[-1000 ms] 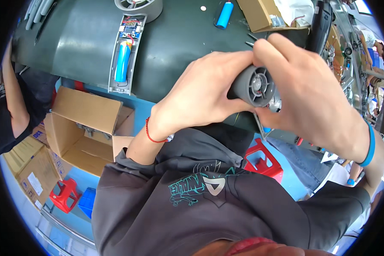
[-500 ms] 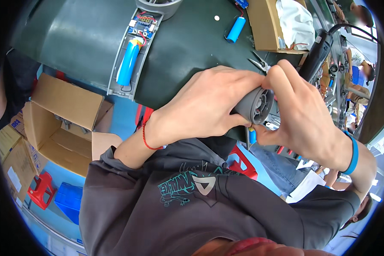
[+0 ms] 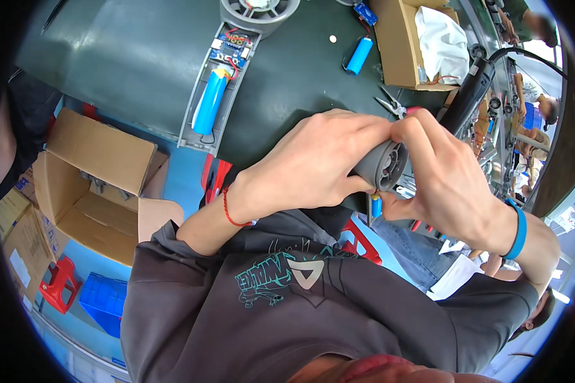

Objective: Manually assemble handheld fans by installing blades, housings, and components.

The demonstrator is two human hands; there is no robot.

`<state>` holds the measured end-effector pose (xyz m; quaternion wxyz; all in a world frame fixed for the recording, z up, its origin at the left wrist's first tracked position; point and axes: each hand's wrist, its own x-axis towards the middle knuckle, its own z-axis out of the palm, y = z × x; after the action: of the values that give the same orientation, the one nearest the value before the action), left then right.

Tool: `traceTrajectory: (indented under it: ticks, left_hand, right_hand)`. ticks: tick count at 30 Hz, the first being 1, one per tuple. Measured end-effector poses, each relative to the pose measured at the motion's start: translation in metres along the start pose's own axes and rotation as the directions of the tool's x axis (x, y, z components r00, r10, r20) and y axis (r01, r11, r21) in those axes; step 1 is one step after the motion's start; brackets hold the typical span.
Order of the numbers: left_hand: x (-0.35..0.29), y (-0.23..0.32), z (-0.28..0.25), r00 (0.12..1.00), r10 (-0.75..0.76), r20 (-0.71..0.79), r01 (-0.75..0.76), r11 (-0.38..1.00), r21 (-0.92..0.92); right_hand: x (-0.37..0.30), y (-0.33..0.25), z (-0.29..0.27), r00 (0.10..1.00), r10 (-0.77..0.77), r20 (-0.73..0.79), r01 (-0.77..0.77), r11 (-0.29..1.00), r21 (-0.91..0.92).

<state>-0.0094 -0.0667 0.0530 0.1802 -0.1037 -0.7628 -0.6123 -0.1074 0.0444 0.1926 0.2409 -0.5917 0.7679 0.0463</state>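
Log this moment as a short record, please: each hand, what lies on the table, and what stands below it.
Left hand: grips grey cylinder
Right hand: curled at its spoked end; contact unclear
Table: housing holding circuit board and blue battery; another battery; pliers; box
Below: open carton, red stool, blue bin

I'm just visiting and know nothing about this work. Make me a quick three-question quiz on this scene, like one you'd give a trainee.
1. True or false: the left fingers grip a gray cylindrical part.
2. What is the main colour of the battery lying in the long gray housing? A) red B) blue C) green
3. Fill in: the blue wristband is on the person's ____ wrist.

Key: 1. True. 2. B. 3. right.
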Motion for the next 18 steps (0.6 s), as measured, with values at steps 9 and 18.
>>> traceTrajectory:
  ticks: [9, 18]
  left_hand:
    - [0.002, 0.001, -0.001, 1.0, 0.016, -0.001, -0.016, 1.0, 0.02]
    - [0.003, 0.001, -0.006, 0.997, -0.061, 0.038, 0.062, 0.998, -0.014]
  right_hand:
    - [-0.003, 0.004, -0.002, 0.999, 0.024, 0.048, -0.024, 1.0, -0.004]
    - [-0.024, -0.007, -0.02, 0.996, 0.084, -0.021, -0.085, 0.993, -0.08]
